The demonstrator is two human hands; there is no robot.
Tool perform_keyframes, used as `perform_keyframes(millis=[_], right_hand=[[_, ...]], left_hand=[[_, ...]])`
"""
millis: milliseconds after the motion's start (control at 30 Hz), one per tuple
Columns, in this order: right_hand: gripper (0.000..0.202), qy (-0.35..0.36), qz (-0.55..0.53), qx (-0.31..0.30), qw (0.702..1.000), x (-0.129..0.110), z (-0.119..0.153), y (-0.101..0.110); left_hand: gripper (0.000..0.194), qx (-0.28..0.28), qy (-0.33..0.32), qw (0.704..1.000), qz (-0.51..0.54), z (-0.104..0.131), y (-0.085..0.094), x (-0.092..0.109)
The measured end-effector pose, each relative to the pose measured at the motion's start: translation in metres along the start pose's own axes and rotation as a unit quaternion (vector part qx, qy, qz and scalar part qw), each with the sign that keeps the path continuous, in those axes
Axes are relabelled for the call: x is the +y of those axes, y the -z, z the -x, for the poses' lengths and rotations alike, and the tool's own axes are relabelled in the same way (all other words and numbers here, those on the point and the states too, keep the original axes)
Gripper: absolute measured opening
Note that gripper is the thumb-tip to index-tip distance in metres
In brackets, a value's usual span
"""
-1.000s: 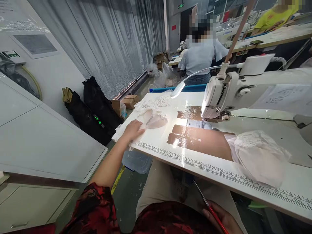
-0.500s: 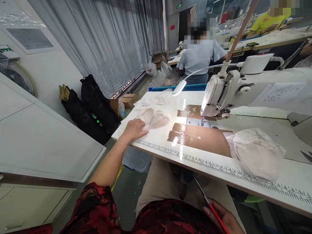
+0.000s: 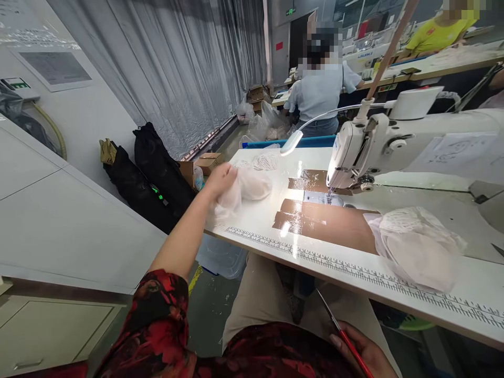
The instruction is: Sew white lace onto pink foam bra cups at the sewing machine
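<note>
Holds a red-handled tool point(image 3: 348, 341) in the right hand point(image 3: 368, 350), closed around the handle, low over the lap point(image 3: 260, 299) and below the near edge of the surface point(image 3: 275, 241), with the slim metal end slanting up and to the left. Wears a red-and-black patterned sleeve point(image 3: 161, 310) on the left arm. Reaches over the left end of the surface, past the printed ruler scale point(image 3: 338, 268), with the left hand point(image 3: 222, 179), closed in a pinch on pale fabric point(image 3: 229, 203) hanging in soft folds toward the near edge. Shows blurred there, too much so to tell exactly how much cloth is gripped. Touches or nearly touches a pale cup-shaped piece point(image 3: 255, 185) just to the right, with no telling if joined to it. Continues rightward with brown sheeting point(image 3: 334, 226) flat on the surface, partly covered at the right end by a bundle of pale fabric point(image 3: 421, 249) with lacy parts on top. Rises behind that to a white sewing machine point(image 3: 417, 142), with a small lamp point(image 3: 292, 143) on a bendy neck, lit over the needle area. Leads on to black bags point(image 3: 157, 168) by the white cabinet point(image 3: 74, 220), cardboard boxes point(image 3: 208, 161), a grey curtain point(image 3: 173, 73), a person in light blue point(image 3: 318, 94) and, farther off, a person in yellow point(image 3: 437, 35).
</note>
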State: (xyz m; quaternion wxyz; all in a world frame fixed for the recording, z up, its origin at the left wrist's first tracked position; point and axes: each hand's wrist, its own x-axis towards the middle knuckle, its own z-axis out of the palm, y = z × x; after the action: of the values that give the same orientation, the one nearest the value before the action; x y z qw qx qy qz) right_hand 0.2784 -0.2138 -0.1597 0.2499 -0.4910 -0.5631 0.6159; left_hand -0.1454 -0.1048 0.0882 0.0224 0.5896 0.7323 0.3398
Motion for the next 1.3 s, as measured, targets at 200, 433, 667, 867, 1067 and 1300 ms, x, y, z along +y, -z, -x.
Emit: perform_keyframes(millis=[200,433,667,867,1067,1300], right_hand=[[0.04,-0.009,0.0,0.016,1.0,0.003,-0.001,0.001],[0.042,-0.002,0.01,-0.001,1.0,-0.002,-0.004,0.005],[0.043,-0.013,-0.006,-0.025,1.0,-0.01,-0.003,0.006],[0.046,0.037,0.055,-0.112,0.992,-0.041,0.003,0.022],[0.053,0.066,0.133,-0.204,0.968,-0.083,-0.003,0.017],[0.05,0.131,0.155,-0.268,0.942,-0.105,-0.015,-0.013]], left_hand=[[0.018,0.045,0.089,0.956,0.277,-0.041,0.003,0.029],[0.017,-0.099,0.171,0.917,0.346,-0.019,0.004,0.043],[0.029,-0.11,0.076,0.853,0.504,0.046,-0.003,0.071],[0.029,-0.279,0.136,0.833,0.458,0.166,-0.055,0.069],[0.032,-0.279,0.138,0.862,0.399,0.208,-0.074,0.05],[0.036,-0.262,0.118,0.888,0.358,0.217,-0.074,0.046]])
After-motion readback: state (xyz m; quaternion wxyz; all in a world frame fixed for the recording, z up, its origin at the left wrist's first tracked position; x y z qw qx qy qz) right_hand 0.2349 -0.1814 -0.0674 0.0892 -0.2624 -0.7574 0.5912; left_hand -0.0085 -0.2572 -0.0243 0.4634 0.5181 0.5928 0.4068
